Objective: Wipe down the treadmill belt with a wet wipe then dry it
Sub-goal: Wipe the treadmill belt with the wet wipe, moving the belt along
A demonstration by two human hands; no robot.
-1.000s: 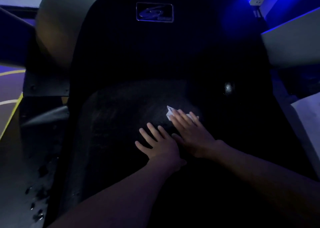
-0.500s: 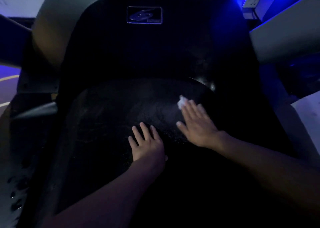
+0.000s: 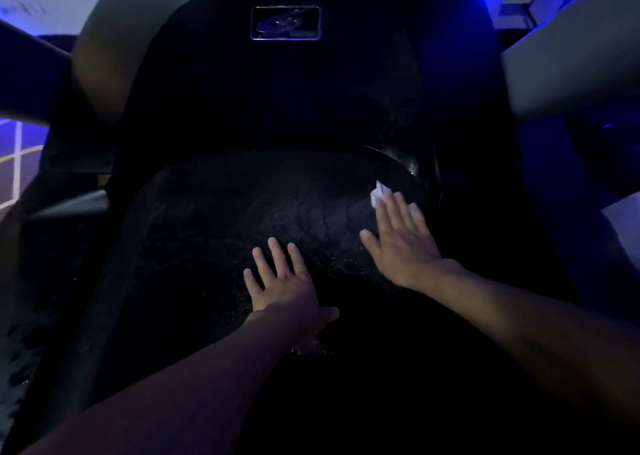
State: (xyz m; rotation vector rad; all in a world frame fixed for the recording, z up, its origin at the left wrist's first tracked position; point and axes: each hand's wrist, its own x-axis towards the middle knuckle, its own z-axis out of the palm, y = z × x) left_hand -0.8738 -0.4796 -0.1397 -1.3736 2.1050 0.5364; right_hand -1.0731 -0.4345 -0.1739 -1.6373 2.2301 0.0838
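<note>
- Resting flat on the dark treadmill belt (image 3: pixel 214 247), left hand (image 3: pixel 282 283), fingers spread, grasping nothing.
- Right hand (image 3: pixel 401 240) flat, straight fingers pressing white wet wipe (image 3: pixel 378 193) onto belt's far right edge.
- Blue-lit logo badge (image 3: pixel 285 23) on hood above.

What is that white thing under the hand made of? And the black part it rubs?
The wipe looks like thin, soft cloth or paper: white and crumpled, peeking out from under the right hand. The belt looks like matte black rubber with a rough, grainy surface, though the dim light leaves that unsure.
</note>
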